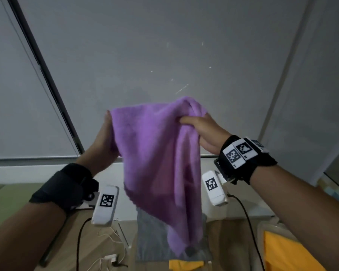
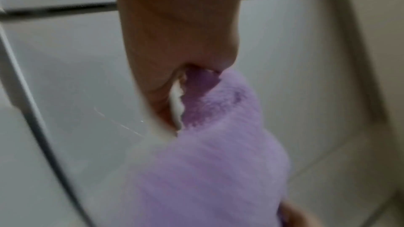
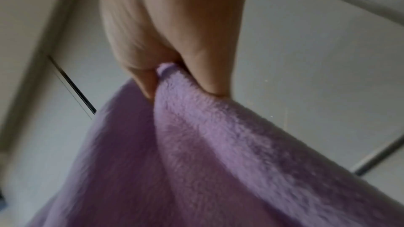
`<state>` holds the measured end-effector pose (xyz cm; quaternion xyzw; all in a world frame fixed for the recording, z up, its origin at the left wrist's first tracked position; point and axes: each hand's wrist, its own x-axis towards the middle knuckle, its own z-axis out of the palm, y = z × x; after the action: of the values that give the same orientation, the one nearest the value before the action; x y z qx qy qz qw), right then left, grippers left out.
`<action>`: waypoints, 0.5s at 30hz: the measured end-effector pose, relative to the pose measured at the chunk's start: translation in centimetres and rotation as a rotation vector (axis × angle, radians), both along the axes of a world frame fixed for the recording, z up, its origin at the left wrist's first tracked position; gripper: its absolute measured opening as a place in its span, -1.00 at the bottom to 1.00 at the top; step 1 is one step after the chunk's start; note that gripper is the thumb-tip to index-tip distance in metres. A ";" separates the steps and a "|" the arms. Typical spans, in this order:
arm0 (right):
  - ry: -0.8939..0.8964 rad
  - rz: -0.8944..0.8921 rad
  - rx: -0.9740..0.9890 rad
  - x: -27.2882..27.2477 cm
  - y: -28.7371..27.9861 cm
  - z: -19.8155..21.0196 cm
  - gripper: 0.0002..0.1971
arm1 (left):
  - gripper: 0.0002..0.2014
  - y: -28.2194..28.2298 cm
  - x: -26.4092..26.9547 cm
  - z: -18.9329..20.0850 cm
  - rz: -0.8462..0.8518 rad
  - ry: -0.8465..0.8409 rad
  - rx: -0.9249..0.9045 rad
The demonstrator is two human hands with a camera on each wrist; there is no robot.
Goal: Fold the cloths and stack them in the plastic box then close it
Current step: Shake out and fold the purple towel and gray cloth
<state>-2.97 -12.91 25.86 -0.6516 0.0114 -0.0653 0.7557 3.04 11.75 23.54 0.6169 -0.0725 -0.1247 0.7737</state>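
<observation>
below your arms is a wooden table [image 1: 70, 249]. on it lie a grey cloth [image 1: 151, 239] spread flat, a yellow cloth [image 1: 184, 265] at its near edge, white cables [image 1: 108, 239], and a plastic box [image 1: 261, 237] holding orange cloth.

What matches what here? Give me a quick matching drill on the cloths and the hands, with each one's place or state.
Things:
1. purple cloth
2. grey cloth
3. orange cloth
4. left hand

Places or states:
A. lying flat, directly under the hanging one
B. at the lower right
C. held up in the air by both hands
D. gripping a top corner of the hanging one

Pairs: 1-C, 2-A, 3-B, 4-D
</observation>
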 end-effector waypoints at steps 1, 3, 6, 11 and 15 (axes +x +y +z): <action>0.099 0.038 -0.059 -0.1 -0.1 -1.3 -0.77 | -0.22 -0.1 -0.7 -1.2 -0.144 0.179 0.026; 0.262 0.153 -0.139 0.0 -0.6 -3.4 -0.81 | -0.08 0.0 -2.0 -2.7 -0.437 0.429 0.090; 0.276 0.071 0.131 -0.2 -2.3 -3.8 -0.79 | -0.41 0.2 -2.5 -2.3 -0.331 0.366 -0.107; 0.459 0.390 0.134 -1.7 -2.3 -5.1 -0.65 | -0.88 -1.5 -1.9 -2.4 -0.137 0.143 -0.265; 0.267 0.401 0.352 -1.7 -2.9 -4.6 -0.67 | -0.47 -1.6 -2.4 -2.4 -0.143 0.186 -0.163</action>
<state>-4.69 -15.81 21.30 -0.5025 -0.0070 0.1747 0.8467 0.60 10.20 21.16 0.5312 -0.0542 -0.2300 0.8136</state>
